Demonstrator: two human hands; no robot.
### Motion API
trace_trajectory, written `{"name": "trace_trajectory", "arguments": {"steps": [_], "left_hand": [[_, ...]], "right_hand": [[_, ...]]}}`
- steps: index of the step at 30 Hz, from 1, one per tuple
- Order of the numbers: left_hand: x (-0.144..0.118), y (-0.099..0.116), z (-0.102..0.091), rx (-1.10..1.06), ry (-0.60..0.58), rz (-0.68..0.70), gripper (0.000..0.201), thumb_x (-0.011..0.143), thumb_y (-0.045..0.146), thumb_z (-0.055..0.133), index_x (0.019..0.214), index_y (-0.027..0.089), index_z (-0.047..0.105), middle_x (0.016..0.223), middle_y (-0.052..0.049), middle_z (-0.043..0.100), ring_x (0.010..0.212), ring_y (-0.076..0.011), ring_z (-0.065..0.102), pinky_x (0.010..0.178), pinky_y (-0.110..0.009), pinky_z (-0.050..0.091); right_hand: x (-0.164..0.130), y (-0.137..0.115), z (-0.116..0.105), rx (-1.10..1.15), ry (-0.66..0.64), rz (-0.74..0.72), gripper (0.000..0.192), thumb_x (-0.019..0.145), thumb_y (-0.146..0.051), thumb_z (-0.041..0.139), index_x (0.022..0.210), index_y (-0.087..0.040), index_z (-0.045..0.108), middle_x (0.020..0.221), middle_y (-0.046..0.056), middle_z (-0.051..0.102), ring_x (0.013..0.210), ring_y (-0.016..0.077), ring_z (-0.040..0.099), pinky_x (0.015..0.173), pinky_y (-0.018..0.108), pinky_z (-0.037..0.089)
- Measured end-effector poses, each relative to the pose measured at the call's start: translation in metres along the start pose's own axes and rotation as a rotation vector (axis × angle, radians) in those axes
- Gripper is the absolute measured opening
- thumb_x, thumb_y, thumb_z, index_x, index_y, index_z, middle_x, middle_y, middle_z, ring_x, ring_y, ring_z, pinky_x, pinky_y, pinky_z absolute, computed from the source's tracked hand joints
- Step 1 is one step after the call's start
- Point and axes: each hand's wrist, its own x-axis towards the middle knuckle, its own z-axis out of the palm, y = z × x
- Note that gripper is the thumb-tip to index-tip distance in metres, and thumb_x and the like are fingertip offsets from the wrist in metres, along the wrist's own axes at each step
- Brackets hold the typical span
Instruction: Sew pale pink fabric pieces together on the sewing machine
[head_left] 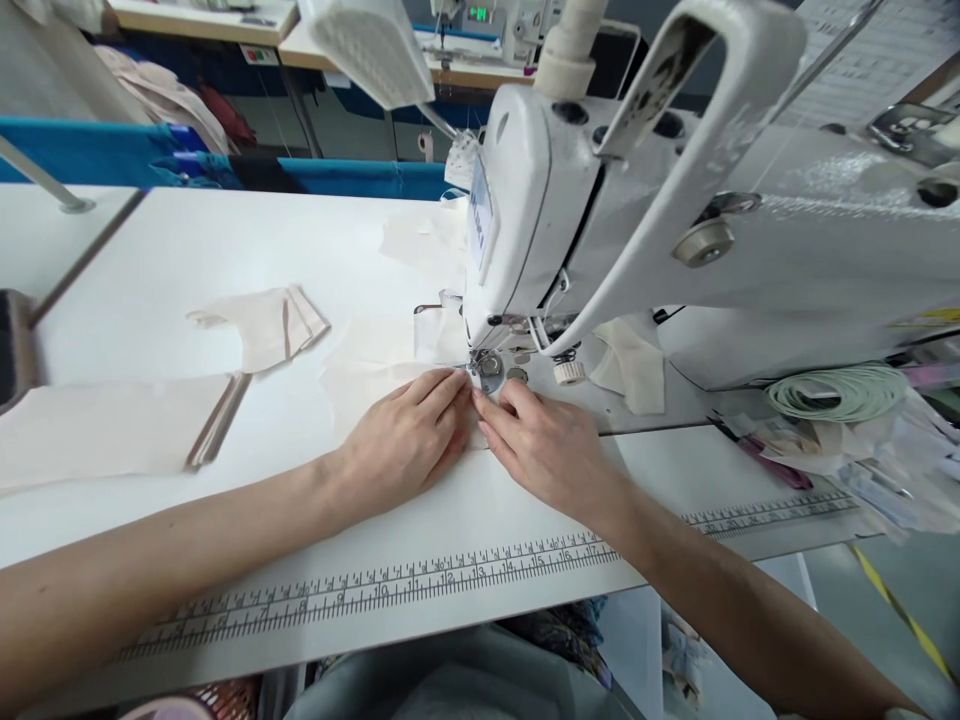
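A white sewing machine point(517, 190) stands over the table, its presser foot point(474, 366) low at the work. A thin cream fabric piece point(349, 385) lies flat by the foot, partly covered by my fingers. My left hand point(405, 435) presses on this fabric just left of the needle area, fingers close together and bent. From the right, my right hand point(551, 455) meets it with curled fingers, pinching the fabric's near edge in front of the foot. The fingertips of both hands nearly touch. The needle tip is too small to make out.
Stacked cream fabric pieces point(120, 425) and a smaller folded stack point(270, 325) lie to the left. A cream scrap point(630, 368) rests under the machine arm. Coiled pale green cord point(836, 390) and scraps crowd the right. A printed ruler point(450, 580) runs along the front edge.
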Motion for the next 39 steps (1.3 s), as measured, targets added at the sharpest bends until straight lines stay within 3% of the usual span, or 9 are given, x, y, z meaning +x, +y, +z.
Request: {"name": "trace_trajectory", "arguments": {"steps": [29, 35, 39], "left_hand": [[0.0036, -0.0045, -0.0017, -0.035, -0.020, 0.013, 0.036, 0.097, 0.023, 0.043, 0.115, -0.001, 0.062, 0.129, -0.025, 0.057, 0.125, -0.0338, 0.053, 0.105, -0.046, 0.049], [0.0050, -0.0068, -0.0012, -0.080, -0.020, -0.013, 0.033, 0.097, 0.022, 0.043, 0.115, 0.003, 0.063, 0.131, -0.022, 0.057, 0.128, -0.0317, 0.051, 0.107, -0.046, 0.048], [0.0056, -0.0076, -0.0009, -0.072, -0.020, -0.018, 0.036, 0.097, 0.023, 0.042, 0.118, 0.001, 0.062, 0.131, -0.023, 0.057, 0.127, -0.0319, 0.051, 0.107, -0.046, 0.049]], "right_hand": [[0.0010, 0.0009, 0.0015, 0.010, 0.019, 0.002, 0.035, 0.102, -0.027, 0.039, 0.124, -0.018, 0.064, 0.089, 0.003, 0.064, 0.062, 0.0089, 0.054, 0.053, 0.026, 0.036], [0.0022, -0.0005, 0.0015, 0.049, -0.046, 0.028, 0.037, 0.102, -0.028, 0.037, 0.127, -0.017, 0.062, 0.093, 0.005, 0.066, 0.064, 0.0088, 0.056, 0.051, 0.025, 0.035], [0.0013, 0.0080, 0.0038, 0.131, -0.007, 0.068, 0.036, 0.102, -0.030, 0.038, 0.125, -0.018, 0.063, 0.092, 0.004, 0.068, 0.066, 0.0099, 0.058, 0.051, 0.025, 0.033]]}}
